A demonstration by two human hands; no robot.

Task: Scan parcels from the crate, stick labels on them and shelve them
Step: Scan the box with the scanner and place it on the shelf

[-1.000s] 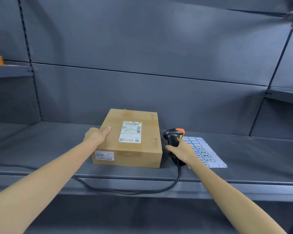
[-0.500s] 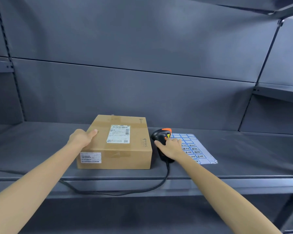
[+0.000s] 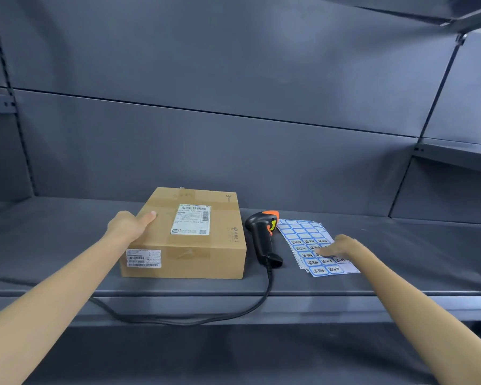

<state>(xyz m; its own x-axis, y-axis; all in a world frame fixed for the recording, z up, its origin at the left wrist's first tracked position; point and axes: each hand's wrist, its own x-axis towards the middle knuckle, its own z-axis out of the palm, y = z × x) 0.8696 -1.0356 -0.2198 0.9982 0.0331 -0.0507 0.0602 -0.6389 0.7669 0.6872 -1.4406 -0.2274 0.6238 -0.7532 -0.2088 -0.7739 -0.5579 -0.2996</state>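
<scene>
Looking down from the head camera, I see a dark grey metal shelf (image 3: pixel 400 262) running the full width of the view, its back panel rising behind it. On it, left of centre, sits a brown cardboard parcel (image 3: pixel 195 245), flat and square to the near edge, with a white shipping label (image 3: pixel 190 219) on its top face and a smaller barcode sticker (image 3: pixel 143 258) on its near side. My left hand (image 3: pixel 128 226) holds the parcel's left top edge, thumb laid across the top and the other fingers curled down its left side. Just right of the parcel, apart from it, a black handheld barcode scanner (image 3: pixel 263 237) with an orange tip lies on the shelf, nothing touching it; its black cable (image 3: pixel 178 319) drops over the near edge and loops away to the left. Right of the scanner lies a sheet of blue-bordered labels (image 3: pixel 303 232). My right hand (image 3: pixel 338 245) rests on the sheet's near half, fingers straight and pointing left, pressing the labels flat.
</scene>
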